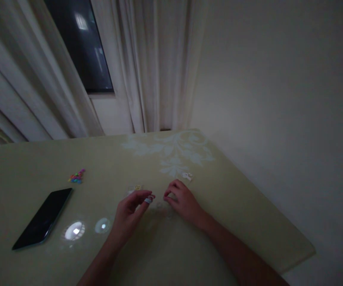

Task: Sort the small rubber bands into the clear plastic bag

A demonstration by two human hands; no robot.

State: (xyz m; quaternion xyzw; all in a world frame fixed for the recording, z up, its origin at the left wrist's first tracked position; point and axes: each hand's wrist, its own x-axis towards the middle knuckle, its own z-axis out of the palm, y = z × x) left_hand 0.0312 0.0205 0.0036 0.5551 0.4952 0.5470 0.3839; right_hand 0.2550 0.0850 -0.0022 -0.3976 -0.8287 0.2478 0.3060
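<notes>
The left forearm rises from the bottom of the view and leans to the right, ending in the left hand, held above the table with its fingers curved and its thumb reaching forward. Thumb and fingertips close on a small pale band, which sits at the very end of the grip; its finer detail is blurred. Just across a narrow gap, the right hand points back toward the left one, knuckles up, thumb and forefinger brought together at the tips. Whether they pinch anything I cannot tell. The right forearm runs from there down to the lower right.

Along the far side, the table's back edge meets the hanging curtains. At the left a black tablet lies at a slant, with a small heap of coloured beads behind it; a stretch of tabletop separates both from the left hand. A little clear packet with something yellow lies just behind that hand. A small white piece lies just beyond the right hand. Farther right, tabletop reaches to the slanting edge beside the wall.
</notes>
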